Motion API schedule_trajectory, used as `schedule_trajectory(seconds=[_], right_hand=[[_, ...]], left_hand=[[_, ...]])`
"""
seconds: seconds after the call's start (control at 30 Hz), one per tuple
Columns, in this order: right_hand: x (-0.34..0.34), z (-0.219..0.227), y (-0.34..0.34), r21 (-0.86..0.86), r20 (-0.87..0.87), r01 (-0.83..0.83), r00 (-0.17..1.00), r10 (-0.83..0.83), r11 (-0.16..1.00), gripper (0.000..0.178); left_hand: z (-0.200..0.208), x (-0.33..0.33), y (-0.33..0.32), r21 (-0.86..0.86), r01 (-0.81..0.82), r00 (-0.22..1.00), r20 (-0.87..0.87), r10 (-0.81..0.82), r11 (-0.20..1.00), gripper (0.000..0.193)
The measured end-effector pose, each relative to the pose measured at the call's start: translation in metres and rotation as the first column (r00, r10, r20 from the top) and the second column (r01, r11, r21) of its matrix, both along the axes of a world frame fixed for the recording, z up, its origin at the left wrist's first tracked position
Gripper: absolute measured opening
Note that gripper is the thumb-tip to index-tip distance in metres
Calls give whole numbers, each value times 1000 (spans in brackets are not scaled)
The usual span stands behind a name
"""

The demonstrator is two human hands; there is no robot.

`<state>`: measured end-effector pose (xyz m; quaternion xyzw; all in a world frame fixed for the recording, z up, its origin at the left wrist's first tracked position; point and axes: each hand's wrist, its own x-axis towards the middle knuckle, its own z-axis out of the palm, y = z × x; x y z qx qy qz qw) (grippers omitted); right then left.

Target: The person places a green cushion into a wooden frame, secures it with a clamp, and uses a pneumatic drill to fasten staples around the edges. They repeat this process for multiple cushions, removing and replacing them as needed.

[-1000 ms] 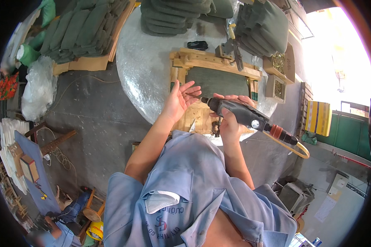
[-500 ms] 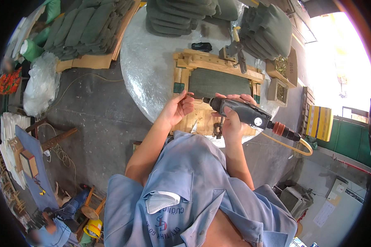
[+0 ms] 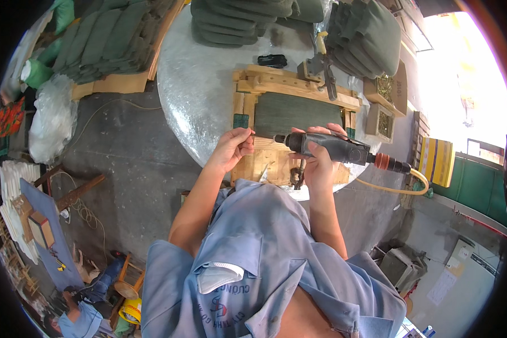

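Observation:
In my right hand (image 3: 319, 159) lies a black air screwdriver (image 3: 338, 147) with an orange collar, its bit facing left. The fingers of my left hand (image 3: 234, 147) pinch a small dark screw-like piece (image 3: 253, 134), a short way left of the bit and apart from it. Beneath and beyond both hands, a wooden frame jig (image 3: 296, 84) rests on the round table. A dark green padded panel (image 3: 296, 114) lies inside the jig. A metal clamp (image 3: 324, 73) is fixed at its far side, and another dark clamp (image 3: 297, 176) sits at the near edge.
Plastic film covers the round table (image 3: 191, 84). Stacks of green cushions (image 3: 225, 22) stand at its far side, with more cushions (image 3: 366, 39) at far right. Boxes of small metal parts (image 3: 382, 124) sit at the right. A yellow hose (image 3: 391, 190) trails from the tool. Another person (image 3: 81, 318) is at lower left.
My left hand has moved left and slightly down, away from the bit, still pinching the small piece. The screwdriver has shifted slightly and lies more level.

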<state>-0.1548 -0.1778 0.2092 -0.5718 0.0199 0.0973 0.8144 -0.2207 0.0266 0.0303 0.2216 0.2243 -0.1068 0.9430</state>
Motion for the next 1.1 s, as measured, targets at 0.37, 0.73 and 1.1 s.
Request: schedule_trajectory(seconds=[0.37, 0.73, 1.1], right_hand=[[30, -15, -9, 105, -236, -16, 971, 41, 994, 62], [56, -28, 19, -19, -170, 129, 977, -130, 991, 63], [89, -73, 67, -314, 105, 46, 994, -13, 948, 61]], left_hand=[[4, -3, 34, 222, 276, 948, 100, -304, 935, 13], [-31, 52, 6, 992, -8, 986, -13, 167, 124, 69], [-46, 80, -34, 972, 213, 962, -191, 195, -99, 94]])
